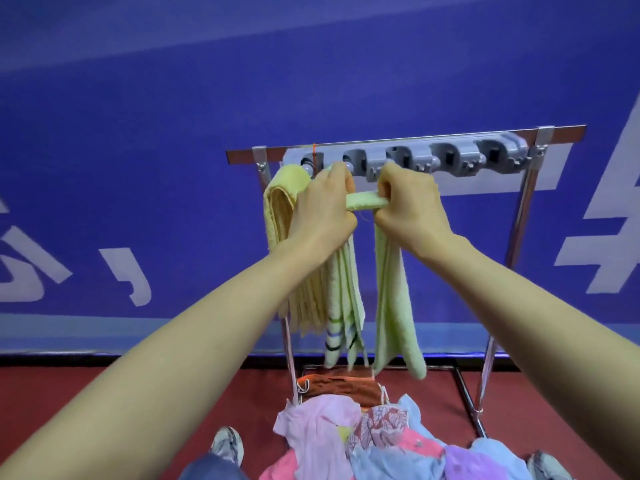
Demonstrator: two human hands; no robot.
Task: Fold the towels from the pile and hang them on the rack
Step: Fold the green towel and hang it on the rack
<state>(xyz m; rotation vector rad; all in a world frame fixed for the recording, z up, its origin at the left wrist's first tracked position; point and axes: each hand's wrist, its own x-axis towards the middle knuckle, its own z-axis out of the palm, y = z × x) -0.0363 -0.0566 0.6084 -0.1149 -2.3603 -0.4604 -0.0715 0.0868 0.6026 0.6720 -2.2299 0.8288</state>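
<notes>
A folded light green towel (394, 299) hangs from both my hands in front of the rack (408, 157). My left hand (322, 209) and my right hand (412, 206) each grip its bunched top edge, just below the rack's grey clips. A yellow towel (280, 202) hangs from the leftmost clip, partly hidden by my left hand and forearm. A striped part of the green towel (341, 327) dangles beside it. The pile of towels (377, 441), pink, blue, purple and patterned, lies low in front of me.
The rack stands on a metal frame (519, 216) against a blue wall with white characters. Three grey clips to the right hold nothing. An orange-brown cloth (343, 384) lies on the frame's base. My shoes (227, 445) stand on the red floor.
</notes>
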